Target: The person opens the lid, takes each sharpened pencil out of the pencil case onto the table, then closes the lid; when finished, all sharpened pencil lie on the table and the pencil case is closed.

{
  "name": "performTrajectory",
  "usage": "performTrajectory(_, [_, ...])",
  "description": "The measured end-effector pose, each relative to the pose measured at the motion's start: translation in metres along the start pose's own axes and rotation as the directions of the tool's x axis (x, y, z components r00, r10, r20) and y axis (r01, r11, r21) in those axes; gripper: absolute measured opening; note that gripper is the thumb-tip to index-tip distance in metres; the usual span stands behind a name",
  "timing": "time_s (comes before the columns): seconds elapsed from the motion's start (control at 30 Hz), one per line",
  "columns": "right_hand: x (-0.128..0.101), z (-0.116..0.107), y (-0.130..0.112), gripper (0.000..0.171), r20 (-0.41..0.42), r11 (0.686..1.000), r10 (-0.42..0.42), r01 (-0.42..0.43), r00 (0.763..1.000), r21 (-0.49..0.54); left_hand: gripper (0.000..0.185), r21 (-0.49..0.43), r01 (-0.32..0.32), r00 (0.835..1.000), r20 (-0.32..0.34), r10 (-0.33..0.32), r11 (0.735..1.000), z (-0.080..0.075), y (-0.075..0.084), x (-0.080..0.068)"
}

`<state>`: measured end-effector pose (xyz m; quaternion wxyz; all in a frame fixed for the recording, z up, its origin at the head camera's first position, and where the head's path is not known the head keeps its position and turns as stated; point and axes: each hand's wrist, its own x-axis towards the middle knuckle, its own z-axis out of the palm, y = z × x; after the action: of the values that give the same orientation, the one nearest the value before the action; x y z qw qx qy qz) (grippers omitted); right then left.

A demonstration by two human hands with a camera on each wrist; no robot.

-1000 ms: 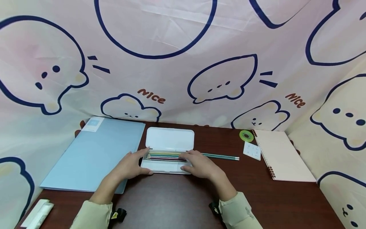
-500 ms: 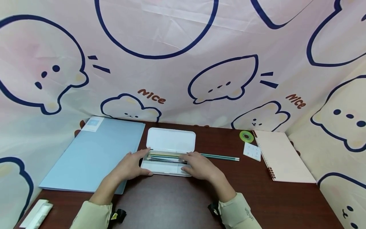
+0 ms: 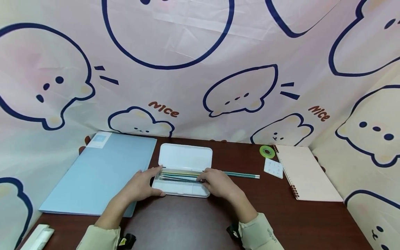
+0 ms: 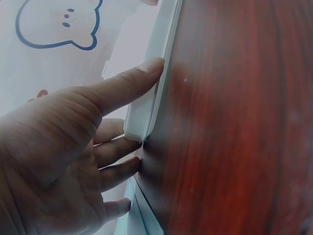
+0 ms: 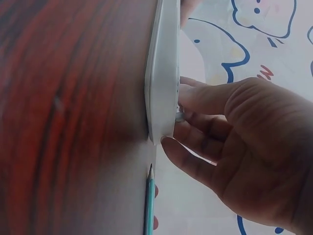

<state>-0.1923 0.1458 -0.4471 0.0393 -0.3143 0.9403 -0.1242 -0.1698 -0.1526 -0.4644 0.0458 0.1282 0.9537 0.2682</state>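
Pencil case (image 3: 182, 173) open, wrist views: rim only

Dark reddish wood grain on the table (image 3: 193, 222), smooth with a faint sheen. White, matt, smooth plastic for the pencil case (image 3: 184, 158). Pale blue folder (image 3: 100, 170), smooth and slightly glossy. Pink notebook (image 3: 307, 173) with matt card cover and wire spiral. Thin printed cloth backdrop (image 3: 187, 80), softly creased. Painted pencils (image 3: 240, 174), glossy.

The head view looks forward and down over the dark red-brown wooden desk (image 3: 193, 222). Both wrist views sit low and close. All three share the white plastic pencil case (image 3: 184, 158) (image 4: 146, 93) (image 5: 162, 73).
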Motion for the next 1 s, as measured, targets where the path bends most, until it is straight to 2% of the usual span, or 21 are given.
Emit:
performTrajectory(0.27, [-0.007,-0.007,0.015,0.018,-0.1,0.999,0.007,-0.003,0.995,0.039,0.099,-0.005,-0.003,1.0,0.003,0.003,1.0,0.002,0.003,0.002])
performTrajectory(0.43, [-0.016,-0.016,0.032,0.02,-0.132,0.994,0.084,-0.074,0.988,0.078,0.099,-0.009,0.009,1.0,0.029,-0.009,1.0,0.004,-0.001,0.0])
performTrajectory(0.57, [-0.024,-0.029,0.048,0.019,-0.16,0.983,0.143,-0.121,0.977,0.136,0.1,-0.007,0.017,1.0,0.013,-0.017,1.0,0.004,-0.005,0.0])
performTrajectory(0.73, [-0.045,-0.04,0.075,0.015,-0.179,0.975,0.192,-0.166,0.965,0.148,0.099,-0.006,0.015,1.0,0.001,-0.015,1.0,0.002,-0.008,0.0])
performTrajectory(1.0, [-0.084,-0.04,0.125,0.016,-0.176,0.96,0.272,-0.255,0.946,0.116,0.1,-0.005,0.002,1.0,0.005,-0.002,1.0,0.002,-0.007,0.001])
